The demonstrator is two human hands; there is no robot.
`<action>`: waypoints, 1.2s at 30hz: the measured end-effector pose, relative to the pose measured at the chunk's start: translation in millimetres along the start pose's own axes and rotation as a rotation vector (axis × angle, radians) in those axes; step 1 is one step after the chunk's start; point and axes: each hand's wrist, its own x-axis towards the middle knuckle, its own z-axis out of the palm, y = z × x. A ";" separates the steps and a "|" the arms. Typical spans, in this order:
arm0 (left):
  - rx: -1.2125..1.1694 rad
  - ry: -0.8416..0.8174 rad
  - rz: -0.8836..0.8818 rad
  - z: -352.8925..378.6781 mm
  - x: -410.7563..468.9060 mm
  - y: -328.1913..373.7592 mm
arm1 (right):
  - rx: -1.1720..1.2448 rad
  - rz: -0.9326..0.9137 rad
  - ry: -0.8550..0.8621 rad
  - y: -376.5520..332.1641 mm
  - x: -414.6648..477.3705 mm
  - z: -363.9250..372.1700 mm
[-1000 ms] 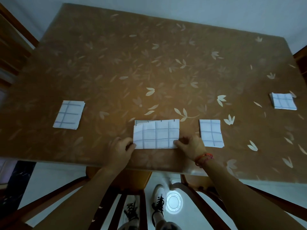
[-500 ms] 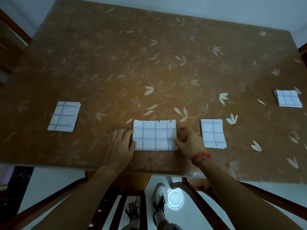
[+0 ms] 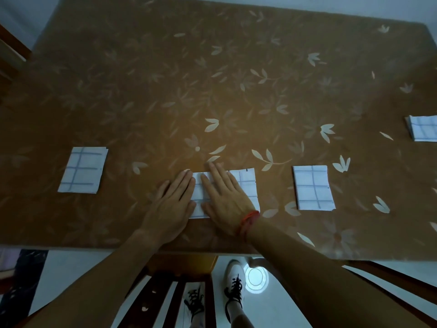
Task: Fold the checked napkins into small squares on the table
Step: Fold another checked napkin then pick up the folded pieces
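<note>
While both palms lie flat w/ fingers straight, gripping nothing, the left hand (image 3: 173,204) presses the left edge of the half-folded napkin (image 3: 246,185) & the right hand (image 3: 224,197) covers its middle. It sits centre, by the table (image 3: 212,79) near edge, long axis left-right, free right end nearer the right hand, which prob. folds it over. White, blue checks, flat; 3 look done: left square (image 3: 82,170), right square (image 3: 312,188), far-right square (image 3: 423,131)

left hand (image 3: 172,204), right hand (image 3: 224,197), flat on napkin (image 3: 246,185)
</note>
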 end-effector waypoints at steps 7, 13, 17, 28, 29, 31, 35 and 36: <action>0.048 0.010 0.031 4.7 -1.5 -2.7 | -0.048 0.043 -0.040 -1.1 0.6 22.3; 0.039 0.009 0.026 3.9 -1.0 -1.7 | -0.089 0.098 -0.071 32.1 -23.4 13.9; 0.042 -0.001 0.012 4.4 -0.6 -1.2 | -0.132 0.172 -0.088 63.2 -47.2 7.3; 0.038 -0.003 -0.010 2.7 -0.3 1.2 | -0.094 0.164 -0.027 60.1 -36.3 -16.8; 0.037 -0.003 -0.013 2.9 -0.2 1.4 | -0.079 0.162 -0.004 60.4 -31.0 -22.7; 0.037 -0.001 -0.018 2.4 0.1 1.5 | -0.024 0.160 0.001 62.7 -18.4 -33.5; 0.017 -0.001 -0.026 1.1 0.4 2.6 | 0.046 0.196 -0.102 69.5 6.6 -48.0; 0.013 0.002 -0.029 1.0 0.4 2.7 | 0.026 0.210 -0.140 70.1 11.4 -50.7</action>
